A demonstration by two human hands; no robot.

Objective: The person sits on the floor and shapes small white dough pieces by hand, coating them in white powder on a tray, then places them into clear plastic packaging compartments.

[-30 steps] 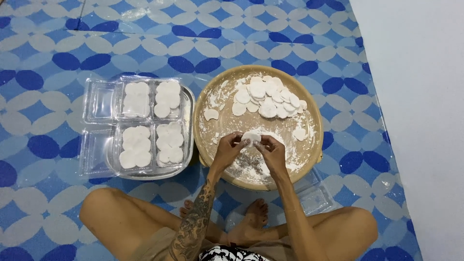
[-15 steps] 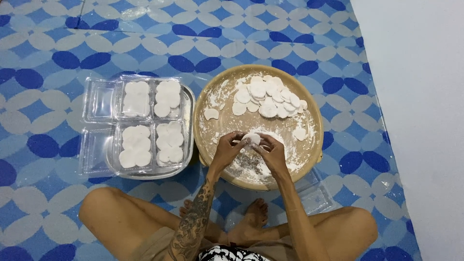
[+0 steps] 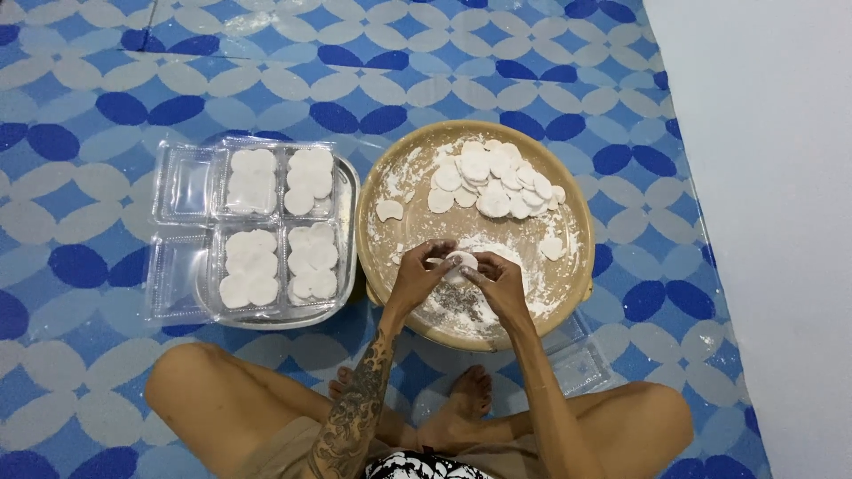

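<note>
a small round white disc of dough (image 3: 461,264) sits between the fingertips of both hands, held just above the near half of a wide round tan tray dusted with white flour (image 3: 568,302). the left hand (image 3: 415,277) pinches the disc's left edge with curled fingers, and the right hand (image 3: 497,282) grips its right edge, so both hands are closed on the same piece and nearly touching each other. on the far side of the tray lies a heap of similar white dough discs (image 3: 491,180), with one loose disc (image 3: 389,210) to its left and another (image 3: 552,247) to its right. just left of the tray is a metal tray (image 3: 348,213) holding clear plastic compartment boxes (image 3: 182,182) filled with stacked white discs. the person sits cross-legged, bare feet (image 3: 461,404) tucked below the tray, on a blue and white patterned floor mat (image 3: 106,98). a plain pale floor (image 3: 763,177) runs along the right.
</note>
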